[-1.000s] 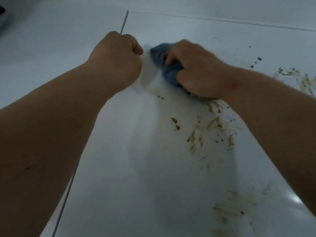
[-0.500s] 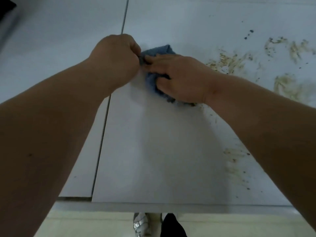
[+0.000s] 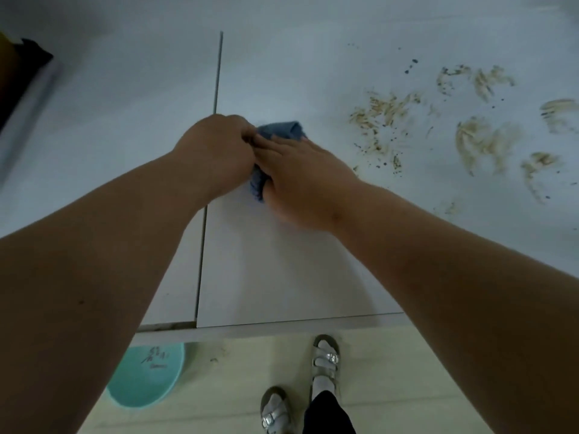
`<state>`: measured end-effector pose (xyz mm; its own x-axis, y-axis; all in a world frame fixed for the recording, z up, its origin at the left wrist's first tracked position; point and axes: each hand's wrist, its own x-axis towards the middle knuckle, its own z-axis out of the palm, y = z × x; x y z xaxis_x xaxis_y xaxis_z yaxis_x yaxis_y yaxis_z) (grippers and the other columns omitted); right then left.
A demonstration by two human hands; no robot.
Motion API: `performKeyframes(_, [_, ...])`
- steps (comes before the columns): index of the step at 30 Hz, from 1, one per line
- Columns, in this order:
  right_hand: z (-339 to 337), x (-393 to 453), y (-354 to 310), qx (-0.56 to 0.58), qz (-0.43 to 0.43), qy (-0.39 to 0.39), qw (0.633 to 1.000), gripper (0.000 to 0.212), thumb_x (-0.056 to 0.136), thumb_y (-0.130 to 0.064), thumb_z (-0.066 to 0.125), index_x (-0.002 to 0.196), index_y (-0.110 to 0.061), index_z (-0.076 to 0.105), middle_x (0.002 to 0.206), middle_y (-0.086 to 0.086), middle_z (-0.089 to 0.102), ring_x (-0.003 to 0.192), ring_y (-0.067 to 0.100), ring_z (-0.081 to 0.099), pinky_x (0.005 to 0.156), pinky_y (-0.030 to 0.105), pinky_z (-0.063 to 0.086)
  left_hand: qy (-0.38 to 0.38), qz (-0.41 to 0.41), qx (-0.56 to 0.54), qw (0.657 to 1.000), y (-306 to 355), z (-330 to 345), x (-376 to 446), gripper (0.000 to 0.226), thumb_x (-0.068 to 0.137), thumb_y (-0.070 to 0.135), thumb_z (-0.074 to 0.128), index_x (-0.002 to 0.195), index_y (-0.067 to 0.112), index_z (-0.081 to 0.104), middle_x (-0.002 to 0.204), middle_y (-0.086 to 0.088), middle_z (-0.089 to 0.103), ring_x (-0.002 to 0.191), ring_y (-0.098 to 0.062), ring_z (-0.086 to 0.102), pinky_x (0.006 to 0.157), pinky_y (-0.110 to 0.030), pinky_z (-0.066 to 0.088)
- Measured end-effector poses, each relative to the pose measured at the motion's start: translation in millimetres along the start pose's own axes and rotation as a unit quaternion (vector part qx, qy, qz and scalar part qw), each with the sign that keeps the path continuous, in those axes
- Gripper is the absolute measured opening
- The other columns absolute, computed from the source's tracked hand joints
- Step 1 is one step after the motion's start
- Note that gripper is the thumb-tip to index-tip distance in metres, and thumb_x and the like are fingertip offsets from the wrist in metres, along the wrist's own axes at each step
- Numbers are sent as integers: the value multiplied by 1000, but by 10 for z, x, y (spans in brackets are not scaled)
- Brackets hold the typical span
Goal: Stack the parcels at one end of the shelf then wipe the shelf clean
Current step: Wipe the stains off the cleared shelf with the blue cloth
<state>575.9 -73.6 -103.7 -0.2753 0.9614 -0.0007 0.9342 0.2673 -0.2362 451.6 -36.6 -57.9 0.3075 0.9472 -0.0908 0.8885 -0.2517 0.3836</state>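
1. Head view showed the cloth (image 3: 283, 130), a small blue wad, on the white shelf (image 3: 282, 277) just right of the dark seam (image 3: 216, 89), pinned between both hands.
2. The right hand (image 3: 300, 177) lay flat over the cloth with its fingers fairly straight, pressing it down; a second before, that hand had been bunched round the wad, farther out over the stains.
3. The left hand (image 3: 216, 151) sat fisted against the cloth's left edge and seemed to pinch a corner, though its fingertips were hidden, so the grip could not be told for sure.
4. Over the last second the view had drawn back: the shelf's front edge, the floor, a teal basin (image 3: 147, 375) and the person's sandals (image 3: 326, 361) had come into sight.
5. Brown smears (image 3: 385, 111) lay well apart to the right of the hands, with more patches farther right; the strip of shelf in front of the hands looked clean.
6. Judged from this, the person was regathering or refolding the cloth rather than stroking, and wiping was partly done, with the right-hand stains left to clear.
7. No parcels showed here; only a dark shape (image 3: 18, 76) at the far left edge, too blurred to name.
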Motion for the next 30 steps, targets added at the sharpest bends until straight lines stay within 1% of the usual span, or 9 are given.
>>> performKeyframes(4, [-93, -74, 415, 1, 97, 20, 995, 58, 89, -32, 23, 141, -22, 45, 155, -5, 37, 145, 13, 27, 120, 40, 15, -14, 5, 15, 1000, -51, 10, -98, 42, 98, 14, 42, 138, 20, 49, 146, -5, 44, 134, -22, 39, 106, -27, 29])
performKeyframes(9, [-55, -103, 299, 7, 219, 62, 974, 60, 80, -23, 27, 133, -9, 50, 147, 8, 46, 137, 25, 39, 117, 42, 25, -14, 9, -18, 1000, -109, 43, -218, 44, 97, 13, 42, 140, 21, 47, 147, -3, 43, 136, -20, 38, 108, -27, 28])
performKeyframes(12, [10, -218, -81, 12, 169, 69, 983, 47, 84, -25, 37, 125, -11, 54, 138, 6, 51, 131, 26, 44, 115, 42, 28, -11, -5, -37, 999, -107, 67, -260, 48, 95, 8, 42, 140, 21, 47, 147, -1, 43, 136, -18, 38, 108, -26, 29])
performKeyframes(16, [9, -517, -229, 36, 47, 2, 998, 57, 100, -28, 35, 155, -21, 24, 163, -4, 20, 150, 14, 14, 123, 34, 6, -18, -6, -33, 999, -61, 40, -280, 42, 95, 8, 43, 134, 18, 53, 139, -5, 51, 127, -22, 46, 99, -26, 34])
performKeyframes(19, [-135, -638, -22, 52, 32, 2, 998, 53, 99, -25, 36, 152, -25, 33, 160, -10, 25, 148, 5, 16, 120, 25, 3, -36, -4, -29, 999, -70, 12, -301, 46, 95, 6, 42, 139, 19, 48, 146, -4, 44, 134, -20, 39, 106, -25, 28])
performKeyframes(22, [-198, -586, 145, 110, 88, 41, 989, 48, 96, -18, 41, 143, -23, 48, 150, -10, 44, 142, 6, 29, 114, 19, 13, -43, 2, -24, 999, -95, 10, -350, 46, 97, 8, 42, 141, 20, 46, 148, -3, 41, 136, -19, 36, 109, -24, 25])
performKeyframes(25, [-151, -446, 42, 118, 119, 36, 985, 44, 93, -17, 43, 136, -17, 53, 140, 1, 53, 136, 21, 40, 114, 35, 29, -34, 16, -12, 999, -86, 23, -407, 45, 97, 9, 41, 140, 20, 47, 146, -2, 44, 134, -19, 39, 106, -23, 26])
performKeyframes(27, [-73, -435, -142, 102, 86, 17, 991, 45, 91, -19, 43, 135, -16, 54, 136, 5, 55, 131, 25, 45, 111, 40, 34, -28, 19, -9, 999, -80, 42, -421, 42, 96, 10, 42, 135, 21, 53, 139, -3, 52, 127, -20, 47, 97, -24, 34])
performKeyframes(30, [37, -630, -417, 73, 13, 13, 997, 69, 85, -39, 20, 147, -21, 43, 153, -3, 42, 145, 15, 30, 121, 37, 18, -39, 11, -14, 999, -74, 77, -428, 38, 92, 7, 43, 123, 22, 61, 127, -4, 60, 112, -19, 54, 82, -22, 35])
